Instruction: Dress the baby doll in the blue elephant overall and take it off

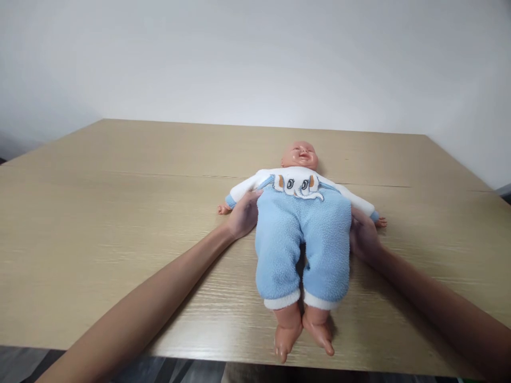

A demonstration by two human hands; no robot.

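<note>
A doll [303, 234] lies face up on a wooden table [99, 255], its head [300, 154] away from the person and its bare feet [287, 334] close to the near edge. The left hand [246, 214] and the right hand [364, 233] hold it between them, one at each side of its body, around the waist and hips. Each hand is clamped on its side of the doll, though the fingertips go out of sight behind the clothing, so how firmly they press cannot be told. The doll wears a suit with white sleeves [358, 200] and puffy light blue trousers [327, 244] ending in white cuffs [281, 301]; the wrist cuffs are blue. Across the chest is a white elephant face [297, 185] with big eyes, patches of orange in its ears and a trunk that curls toward the right of the view. The doll's arms spread outward, each reaching past the person's hand on that side. Its legs point toward the person, with a narrow dark gap between them and the feet nearly together. A thin seam [179, 175] crosses the tabletop, passing near the doll's shoulders. Beyond the table stands a plain pale wall [239, 58].
</note>
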